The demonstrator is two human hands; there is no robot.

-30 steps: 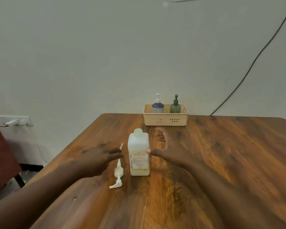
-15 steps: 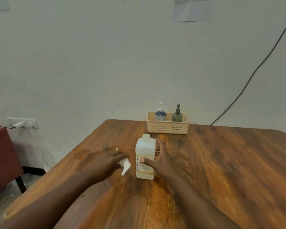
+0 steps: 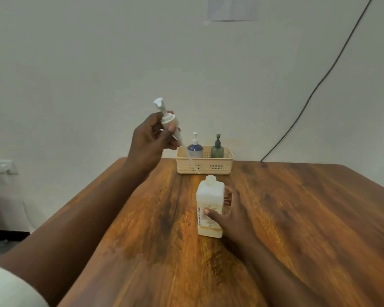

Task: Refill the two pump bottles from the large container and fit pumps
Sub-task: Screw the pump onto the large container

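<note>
A large white square container (image 3: 209,204) with an open neck stands upright mid-table. My right hand (image 3: 232,214) grips its right side, thumb across the label. My left hand (image 3: 152,138) is raised above the table and holds a white pump (image 3: 167,119) by its collar, nozzle up, its clear dip tube slanting down toward the basket. At the back, a beige basket (image 3: 205,166) holds a blue pump bottle (image 3: 195,149) and a green pump bottle (image 3: 217,148), both upright with pumps fitted.
The wooden table (image 3: 297,218) ends at a white wall. A black cable (image 3: 315,87) runs down the wall to the table's back edge. A white socket strip (image 3: 0,166) sits on the left wall. A paper sheet (image 3: 232,7) hangs high up.
My left hand picked the white pump up off the table and raised it high. My right hand closed on the large container's side. The view shifted so that the table sits lower.
</note>
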